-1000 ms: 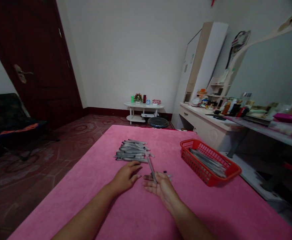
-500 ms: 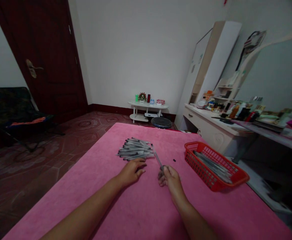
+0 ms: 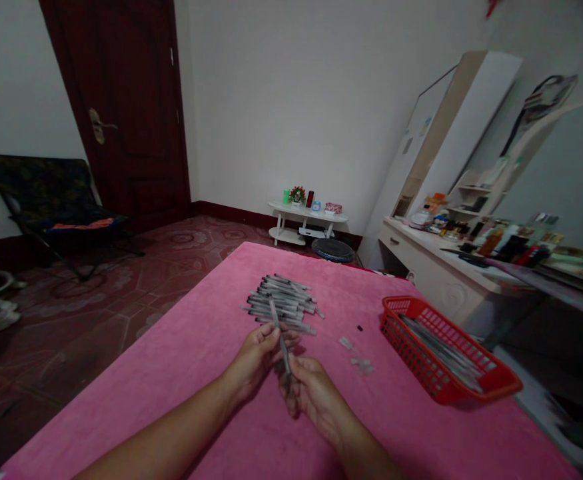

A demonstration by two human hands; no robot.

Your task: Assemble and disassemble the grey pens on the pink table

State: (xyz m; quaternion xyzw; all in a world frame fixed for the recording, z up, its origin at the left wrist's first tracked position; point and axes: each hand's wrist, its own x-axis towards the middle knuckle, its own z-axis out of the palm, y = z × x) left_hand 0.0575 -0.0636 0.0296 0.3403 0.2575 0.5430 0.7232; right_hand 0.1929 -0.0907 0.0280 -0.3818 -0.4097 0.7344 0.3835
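Observation:
Both hands meet over the pink cloth around one slim pen (image 3: 280, 335) with a dark tip, tilted with its far end pointing at the pile. My left hand (image 3: 255, 357) pinches its middle between thumb and fingers. Closed on the near end is my right hand (image 3: 316, 393), its fingers partly blurred. Just beyond them lies a loose pile of pens (image 3: 278, 293), grey and translucent with black ends. To the right rest small clear pieces (image 3: 362, 365), possibly pen caps, and a tiny black piece (image 3: 360, 328).
A red plastic basket (image 3: 416, 357) holding several pens (image 3: 444, 350) stands at the right side of the pink-covered table (image 3: 221, 427). Past the table are a white dressing table (image 3: 436, 260), a low white stand (image 3: 284, 235) and a folding chair (image 3: 46, 193).
My right hand has moved left with the pen, and my left hand has closed on it too. Small clear pieces now show on the cloth. The view has turned slightly left.

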